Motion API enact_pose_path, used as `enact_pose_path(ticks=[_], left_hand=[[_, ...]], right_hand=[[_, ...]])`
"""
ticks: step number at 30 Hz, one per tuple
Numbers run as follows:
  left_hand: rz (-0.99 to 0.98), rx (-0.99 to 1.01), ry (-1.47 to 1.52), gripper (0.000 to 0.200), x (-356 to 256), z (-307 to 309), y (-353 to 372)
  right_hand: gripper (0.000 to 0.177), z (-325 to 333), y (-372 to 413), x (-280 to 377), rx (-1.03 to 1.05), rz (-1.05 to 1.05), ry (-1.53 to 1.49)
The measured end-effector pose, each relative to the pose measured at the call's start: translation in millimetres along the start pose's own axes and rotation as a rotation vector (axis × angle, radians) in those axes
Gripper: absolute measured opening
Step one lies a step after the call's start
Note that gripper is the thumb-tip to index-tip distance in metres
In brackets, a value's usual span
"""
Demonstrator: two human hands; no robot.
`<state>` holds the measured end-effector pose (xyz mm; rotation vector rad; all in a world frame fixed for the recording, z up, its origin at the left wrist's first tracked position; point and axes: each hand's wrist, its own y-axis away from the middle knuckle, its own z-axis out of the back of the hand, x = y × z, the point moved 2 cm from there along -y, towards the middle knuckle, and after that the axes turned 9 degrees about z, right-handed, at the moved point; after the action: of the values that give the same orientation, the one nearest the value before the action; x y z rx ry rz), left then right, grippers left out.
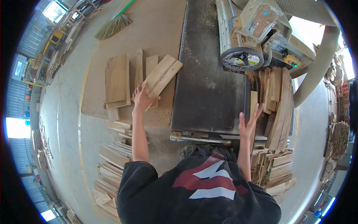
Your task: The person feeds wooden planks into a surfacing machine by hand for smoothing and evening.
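My left hand [143, 98] is closed around the near end of a pair of short wooden boards [164, 74], which lie slanted side by side with a dark seam between them. They overlap the left edge of the dark machine table [209, 100] in this view. Under and beside them, more wooden boards [116, 80] rest on the brown side panel. Above the table's right edge is my right hand [249, 122], fingers spread and holding nothing. Close beside it stands a narrow light strip of wood [254, 99].
A saw unit with a round handwheel [242, 58] and a grey hose [317, 63] stands at the far right. Stacked planks [278, 108] flank the table on the right. More wood piles [110, 168] sit at the near left. A broom [113, 27] lies on the brown panel.
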<state>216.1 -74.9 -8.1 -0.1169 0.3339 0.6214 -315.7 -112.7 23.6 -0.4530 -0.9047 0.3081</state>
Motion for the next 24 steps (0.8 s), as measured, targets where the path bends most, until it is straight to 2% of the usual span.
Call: enact_pose_path(ticks=[3, 5, 6, 7, 9, 13, 16, 18, 19, 21, 22, 24], left_hand=[[-0.173, -0.037, -0.02, 0.114, 12.6, -16.0, 3.9], [-0.045, -0.039, -0.124, 0.112, -0.9, -13.4, 10.2], [-0.043, -0.066, -0.115, 0.108, -4.0, -14.2, 12.7], [-0.072, -0.065, -0.099, 0.108, -5.3, -17.0, 14.1], [-0.033, -0.11, -0.098, 0.105, -1.9, -21.4, 13.4], [-0.046, -0.113, -0.112, 0.103, -5.1, -18.7, 13.9], [-0.02, -0.107, -0.121, 0.106, -4.3, -19.0, 15.3], [-0.022, -0.105, -0.098, 0.104, -6.5, -17.1, 15.2], [-0.028, -0.116, -0.093, 0.104, -9.6, -16.1, 10.9], [-0.042, -0.124, -0.088, 0.1, -8.1, -15.5, 16.2], [-0.021, -0.12, -0.096, 0.1, -12.7, -11.0, 21.0], [0.083, -0.073, -0.159, 0.098, -29.6, -9.8, 25.3]], right_hand=[[0.083, 19.1, -17.5, -7.7, -0.148, 0.118, 0.055], [0.086, 23.5, -15.4, -23.3, -0.194, -0.035, -0.054], [0.087, 22.4, -12.0, -33.1, -0.155, -0.034, 0.123], [0.09, 16.2, -13.0, -29.4, -0.167, -0.048, -0.024], [0.093, 2.9, -1.9, -36.6, -0.149, -0.197, -0.087], [0.094, -4.5, -0.6, -31.8, -0.124, -0.163, 0.054], [0.09, -9.7, -11.6, -33.0, -0.184, -0.239, 0.131], [0.082, -14.4, -16.1, -31.7, -0.143, -0.076, 0.552], [0.082, -16.8, -18.2, -33.9, -0.156, -0.071, 0.551], [0.067, -19.1, -18.5, -40.1, -0.023, -0.185, 0.683], [0.067, -18.0, -16.8, -42.4, -0.003, -0.177, 0.674], [0.052, -18.1, -11.7, -45.6, 0.035, -0.101, 0.715]])
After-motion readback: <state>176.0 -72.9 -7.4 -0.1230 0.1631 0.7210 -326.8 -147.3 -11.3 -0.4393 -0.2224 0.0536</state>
